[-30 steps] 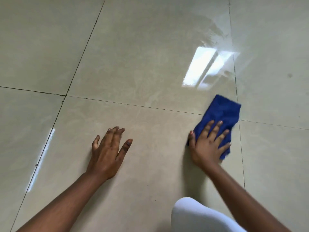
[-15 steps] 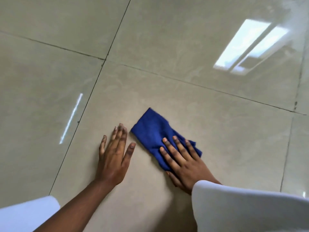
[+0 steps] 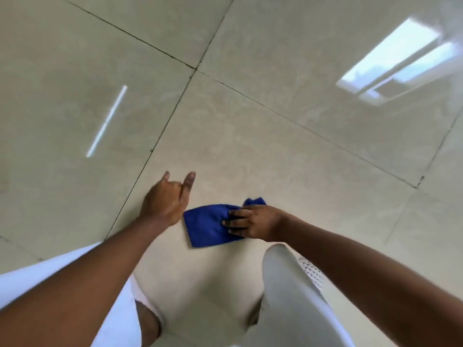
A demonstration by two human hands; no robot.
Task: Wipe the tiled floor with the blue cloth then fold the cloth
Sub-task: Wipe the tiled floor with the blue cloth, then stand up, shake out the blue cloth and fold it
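Note:
The blue cloth (image 3: 209, 225) lies bunched on the glossy beige tiled floor (image 3: 250, 136), close in front of my knees. My right hand (image 3: 253, 222) presses down on the cloth's right part, fingers spread over it, with a small blue corner sticking out behind the hand. My left hand (image 3: 166, 200) hovers just left of the cloth, lifted off the floor, middle fingers curled in while thumb and little finger stick out. It holds nothing and does not touch the cloth.
Dark grout lines cross the floor and meet at a joint (image 3: 195, 68) further ahead. Window light reflects at the upper right (image 3: 398, 63). My legs in white clothing (image 3: 288, 291) fill the bottom of the view.
My right hand dragged the cloth leftward and then back toward my knees. My left hand rose off the floor and curled its fingers. The camera tilted further down.

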